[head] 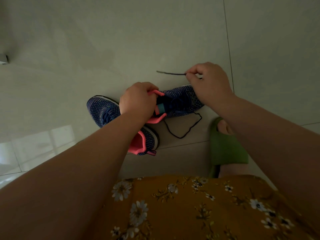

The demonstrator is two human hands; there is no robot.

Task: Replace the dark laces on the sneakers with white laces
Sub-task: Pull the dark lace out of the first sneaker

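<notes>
Nearest the camera, a mustard floral dress (190, 208) is filling the bottom of the view, and both bare forearms are reaching out over it toward the tiled floor (103, 40). Just right of centre, a foot in a green slide sandal (226, 149) is standing on the tiles.

Moving out, two blue knit sneakers with pink lining are lying on the floor. The near sneaker (103, 111) is lying toe to the far left, its pink heel opening facing the camera, partly hidden under the left forearm. The far sneaker (180, 101) is lying just beyond it, toe to the right.

The left hand (138, 99) is curling its fingers round the pink collar of the far sneaker, its grip closing tight on the rim. A dark lace (183, 134) is trailing out of that shoe, looping loosely across the floor between sneaker and sandal.

Farthest out, the right hand (209, 82) is hovering beyond the toe of the far sneaker, thumb and fingertips pinching the lace, whose free end is sticking out to the left above the floor. At the far left edge, a small pale object (3, 58) is peeking in, too cut off to identify.
</notes>
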